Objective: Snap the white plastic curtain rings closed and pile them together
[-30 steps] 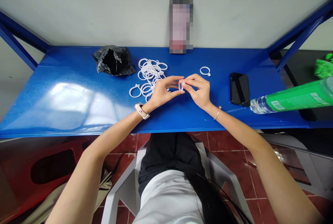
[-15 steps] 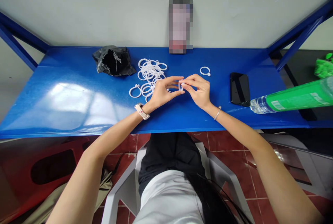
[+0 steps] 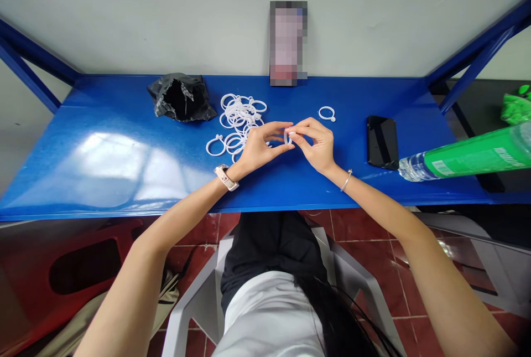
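Between my two hands a white plastic curtain ring [image 3: 286, 138] is held nearly edge-on above the blue table. The fingers and thumb of my left hand [image 3: 258, 149] pinch its outer rim from the left. My right hand [image 3: 318, 145] grips its right side with thumb and index finger, at the small eyelet, which the fingertips mostly hide. A loose pile of similar curtain rings [image 3: 239, 120] lies behind and to the left of my left hand, partly covered by it. One more ring [image 3: 333, 119] lies alone just beyond my right hand.
A crumpled black plastic bag [image 3: 182, 97] stands open at the back left of the blue table [image 3: 124, 191]. A blurred phone-like object [image 3: 286, 44] leans on the wall. To the right are a black phone [image 3: 382, 144] and a green-labelled bottle [image 3: 468, 153].
Very little differs. My right hand has shifted slightly to the left at the ring; my left hand stays in place, and both keep hold of it.
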A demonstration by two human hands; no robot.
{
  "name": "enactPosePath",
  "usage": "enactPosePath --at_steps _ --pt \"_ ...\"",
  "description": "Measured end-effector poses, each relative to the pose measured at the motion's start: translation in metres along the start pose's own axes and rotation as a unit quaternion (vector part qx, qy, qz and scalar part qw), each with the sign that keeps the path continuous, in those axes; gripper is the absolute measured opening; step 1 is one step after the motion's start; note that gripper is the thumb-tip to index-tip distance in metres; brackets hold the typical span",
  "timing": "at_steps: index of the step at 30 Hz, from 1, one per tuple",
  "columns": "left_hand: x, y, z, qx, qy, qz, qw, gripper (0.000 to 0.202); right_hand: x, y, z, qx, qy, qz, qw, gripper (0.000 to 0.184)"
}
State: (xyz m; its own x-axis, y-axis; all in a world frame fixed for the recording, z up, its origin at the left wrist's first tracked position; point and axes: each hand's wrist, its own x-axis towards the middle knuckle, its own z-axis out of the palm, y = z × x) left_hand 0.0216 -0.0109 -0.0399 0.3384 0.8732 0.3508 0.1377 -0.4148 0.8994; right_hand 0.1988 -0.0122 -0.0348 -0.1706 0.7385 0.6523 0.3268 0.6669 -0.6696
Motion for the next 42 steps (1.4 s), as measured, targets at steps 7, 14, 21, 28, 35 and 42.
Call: enactPosePath --at_steps 7,14,21,28,35,42 --pt "0.004 -0.002 -0.010 0.234 0.028 0.128 0.963 0.042 0.002 0.001 -0.001 0.036 -0.011 0.040 0.998 0.020" --pt "0.003 -0.008 -0.015 0.327 0.029 0.164 0.930 0.042 0.002 0.005 -0.002 0.061 -0.024 0.074 0.995 0.013" --pt "0.003 -0.011 -0.014 0.361 0.017 0.172 0.916 0.039 0.000 0.015 0.001 0.114 -0.047 0.159 0.980 0.027" --pt "0.002 -0.011 -0.015 0.364 -0.003 0.141 0.921 0.045 0.001 0.017 0.002 0.154 -0.053 0.196 0.967 0.035" --pt "0.003 -0.009 -0.017 0.377 -0.008 0.133 0.917 0.047 0.001 0.010 0.000 0.127 -0.035 0.175 0.976 0.034" --pt "0.001 -0.009 -0.014 0.323 -0.040 0.118 0.938 0.044 -0.002 0.007 0.000 0.106 -0.074 0.102 0.986 0.020"
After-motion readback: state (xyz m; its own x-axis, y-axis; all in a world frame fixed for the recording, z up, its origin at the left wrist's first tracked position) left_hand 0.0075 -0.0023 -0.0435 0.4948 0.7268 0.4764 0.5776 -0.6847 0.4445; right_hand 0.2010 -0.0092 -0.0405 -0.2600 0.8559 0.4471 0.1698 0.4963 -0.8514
